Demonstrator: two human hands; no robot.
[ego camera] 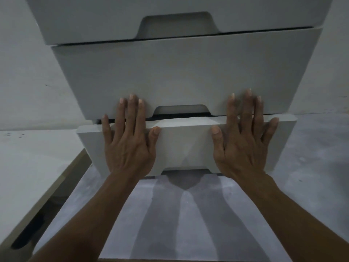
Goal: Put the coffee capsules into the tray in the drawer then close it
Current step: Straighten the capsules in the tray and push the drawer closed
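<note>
Both hands, left (128,146) and right (243,146), press flat with straight fingers against the bottom drawer (185,144) front.

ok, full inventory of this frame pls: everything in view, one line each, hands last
bottom drawer: 1, pale grey, lowest of the stack, sticking out slightly past the one above, dark gap along its top edge
middle drawer: 1, pale grey, directly above, handle cutout at its lower edge
top drawer: 1, pale grey, at frame top, only partly in view
floor: grey, below the drawers, arm shadows on it
low surface: 1, whitish, at left beside the drawers
wall: light grey, behind
capsules, tray: none visible
left hand: flat on bottom drawer front, fingers straight
right hand: flat on the same front, fingers straight
</note>
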